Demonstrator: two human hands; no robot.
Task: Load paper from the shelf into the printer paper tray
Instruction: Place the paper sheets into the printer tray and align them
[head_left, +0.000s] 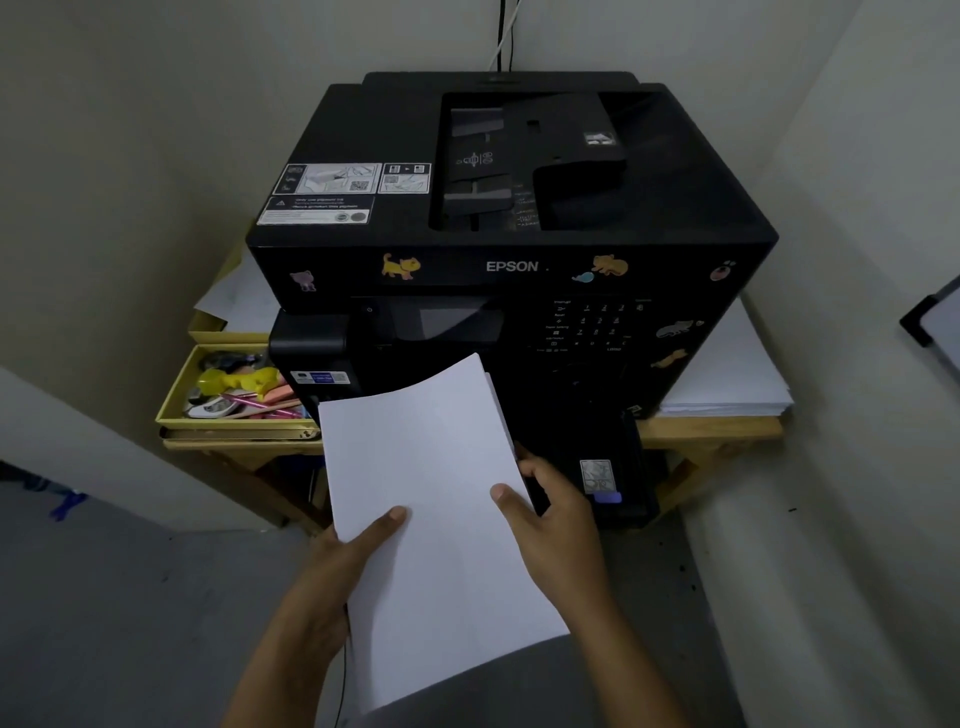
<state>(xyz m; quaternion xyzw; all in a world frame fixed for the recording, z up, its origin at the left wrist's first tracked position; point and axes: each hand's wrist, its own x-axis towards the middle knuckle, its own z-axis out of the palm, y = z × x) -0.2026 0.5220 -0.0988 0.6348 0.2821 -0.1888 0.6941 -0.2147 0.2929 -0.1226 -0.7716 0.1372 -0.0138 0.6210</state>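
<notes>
Gripping a white paper stack (431, 493) with both hands: left hand (337, 566) closed on its seven o'clock edge, thumb on top, right hand (550, 514) closed on its three o'clock edge; stack held tilted before the black printer (514, 208), far end curling toward twelve o'clock, pulled-out paper tray (618, 467) at three o'clock

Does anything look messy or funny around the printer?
Yes. The yellow box left of the printer is a jumble of pens and bits. Behind it, loose sheets lie crooked and stick out. The paper stack in both hands curls up at its far end. Nothing looks broken or spilled.
</notes>
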